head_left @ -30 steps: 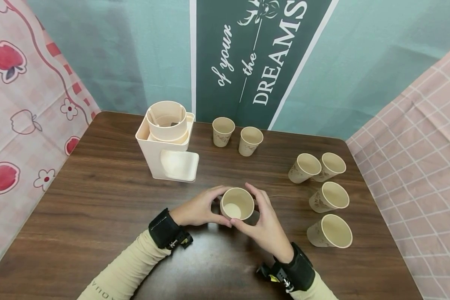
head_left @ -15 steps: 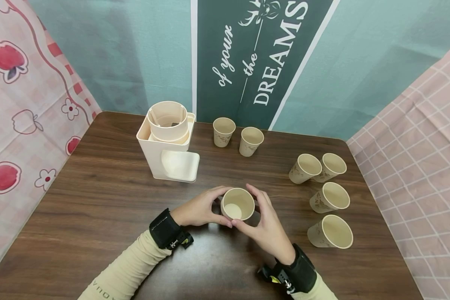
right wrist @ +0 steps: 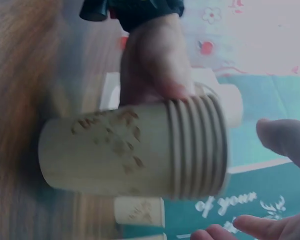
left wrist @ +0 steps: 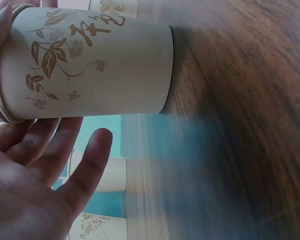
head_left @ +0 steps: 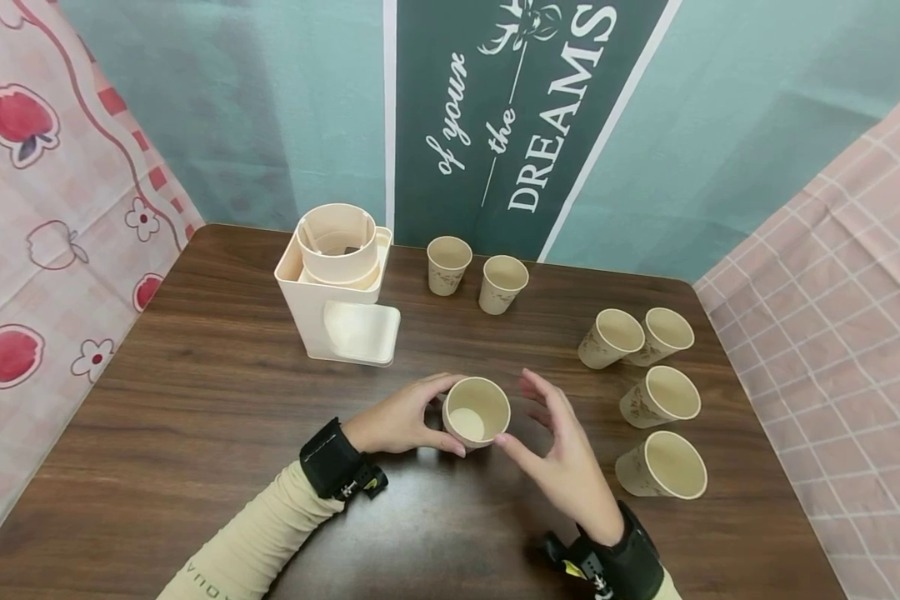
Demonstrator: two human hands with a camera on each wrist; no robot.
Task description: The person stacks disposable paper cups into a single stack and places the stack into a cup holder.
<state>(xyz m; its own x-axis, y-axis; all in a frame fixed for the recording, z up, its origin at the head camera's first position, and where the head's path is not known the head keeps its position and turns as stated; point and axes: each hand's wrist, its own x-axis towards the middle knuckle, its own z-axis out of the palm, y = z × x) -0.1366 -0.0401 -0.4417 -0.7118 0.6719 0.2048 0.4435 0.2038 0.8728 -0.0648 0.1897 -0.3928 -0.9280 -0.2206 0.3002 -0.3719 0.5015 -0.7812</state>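
Observation:
A stack of nested paper cups, cream with brown leaf print, stands upright on the table in front of me; several rims show in the right wrist view. My left hand holds the stack from its left side, thumb at the near side and fingers round the far side. The left wrist view shows the palm beside the printed stack. To the right of the stack is my right hand, its fingers spread and holding nothing. In the head view its thumb tip overlaps the stack's near right rim.
A cream cup dispenser with a round tube and a front tray stands at the back left. Two single cups, a left one and a right one, stand at the back. Several more cups stand at the right.
My right hand has let go of the cup stack and moved off to the right, its fingers opening. The left hand and the stack stay in place.

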